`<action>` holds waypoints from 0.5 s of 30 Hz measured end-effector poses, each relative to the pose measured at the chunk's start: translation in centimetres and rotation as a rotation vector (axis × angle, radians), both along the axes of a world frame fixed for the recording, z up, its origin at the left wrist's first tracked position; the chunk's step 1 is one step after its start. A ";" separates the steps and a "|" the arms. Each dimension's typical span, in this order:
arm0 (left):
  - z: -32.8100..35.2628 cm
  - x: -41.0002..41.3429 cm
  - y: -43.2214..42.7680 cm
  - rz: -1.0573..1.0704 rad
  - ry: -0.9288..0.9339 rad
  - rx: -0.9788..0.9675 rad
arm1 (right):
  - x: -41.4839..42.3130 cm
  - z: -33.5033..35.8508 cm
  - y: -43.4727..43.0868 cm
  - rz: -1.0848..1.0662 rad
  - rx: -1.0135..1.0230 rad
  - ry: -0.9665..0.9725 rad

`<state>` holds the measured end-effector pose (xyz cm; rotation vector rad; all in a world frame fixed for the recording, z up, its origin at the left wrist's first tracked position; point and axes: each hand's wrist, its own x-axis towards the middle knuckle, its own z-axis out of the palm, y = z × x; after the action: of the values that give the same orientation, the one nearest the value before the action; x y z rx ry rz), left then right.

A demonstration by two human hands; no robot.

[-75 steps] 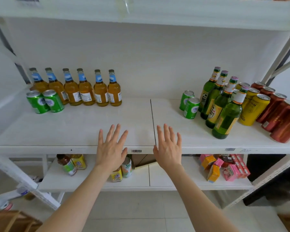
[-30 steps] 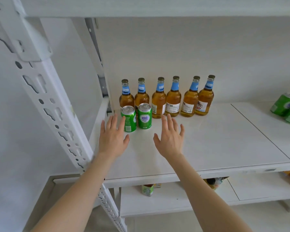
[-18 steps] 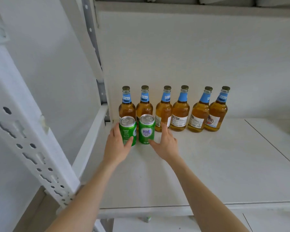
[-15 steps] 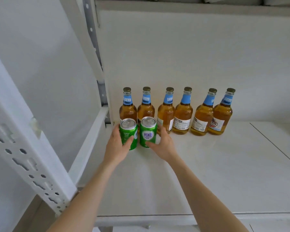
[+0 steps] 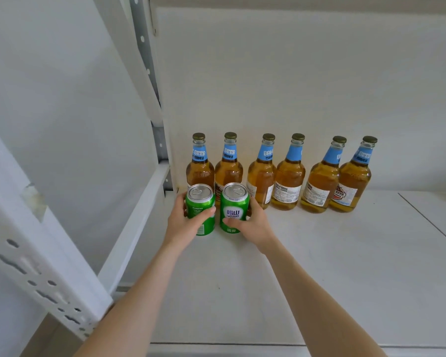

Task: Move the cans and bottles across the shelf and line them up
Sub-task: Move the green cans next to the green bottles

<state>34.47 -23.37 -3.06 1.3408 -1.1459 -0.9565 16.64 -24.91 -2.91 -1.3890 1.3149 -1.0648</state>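
Note:
Two green cans stand side by side at the left end of the white shelf (image 5: 319, 266). My left hand (image 5: 184, 226) grips the left green can (image 5: 200, 202), thumb across its front. My right hand (image 5: 252, 224) grips the right green can (image 5: 234, 204), thumb on its label and fingers round its right side. Behind them, several amber bottles with blue neck labels (image 5: 289, 176) stand in a row against the back wall. Both cans stand upright, and I cannot tell whether they are lifted off the shelf.
A white perforated upright (image 5: 31, 266) slants across the lower left, close to my left forearm. A grey post (image 5: 150, 73) and side rail (image 5: 137, 228) bound the shelf's left end. A seam (image 5: 428, 222) divides the shelf board at the right.
The view swung from mid-shelf to its left end. Both hands, open at first, reached forward and have closed round the two green cans, one each.

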 end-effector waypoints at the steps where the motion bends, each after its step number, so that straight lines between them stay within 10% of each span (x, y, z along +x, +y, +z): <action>1: 0.1 0.0 0.2 0.002 -0.003 0.011 | -0.1 0.1 0.3 0.002 0.009 -0.009; 15: 3.1 -0.3 6.3 0.029 0.166 0.214 | -1.9 2.2 6.3 -0.073 0.218 -0.161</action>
<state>34.19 -17.04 0.02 1.4140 -0.9149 -1.1719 14.76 -18.58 -0.76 -1.0792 1.3280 -1.0251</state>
